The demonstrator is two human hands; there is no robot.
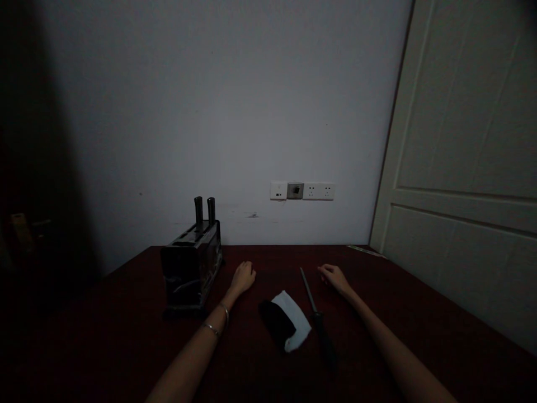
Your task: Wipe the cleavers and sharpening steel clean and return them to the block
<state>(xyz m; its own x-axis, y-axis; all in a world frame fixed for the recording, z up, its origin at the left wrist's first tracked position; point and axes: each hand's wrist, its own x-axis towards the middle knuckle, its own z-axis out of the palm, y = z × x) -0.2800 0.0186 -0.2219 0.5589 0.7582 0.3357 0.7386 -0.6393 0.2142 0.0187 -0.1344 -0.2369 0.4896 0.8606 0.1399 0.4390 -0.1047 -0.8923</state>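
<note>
My left hand [244, 275] rests on the dark red table with its fingers loosely curled and no object showing in it. To its left stands a dark knife block [191, 268] with two dark handles [205, 210] sticking up from its top. My right hand [333, 276] also lies on the table, fingers curled in and seemingly holding nothing. Just left of that hand is a sharpening steel [309, 291], its rod pointing away from me and its black handle [325, 338] towards me. Between my forearms lies a black and light-coloured cloth [296, 319], apparently folded.
The table [268, 254] runs back to a pale wall [251, 112] with a row of sockets [319, 191]. A white panelled door [465, 140] stands at the right. A thin pale strip [367, 252] lies at the table's back right. The room is dim.
</note>
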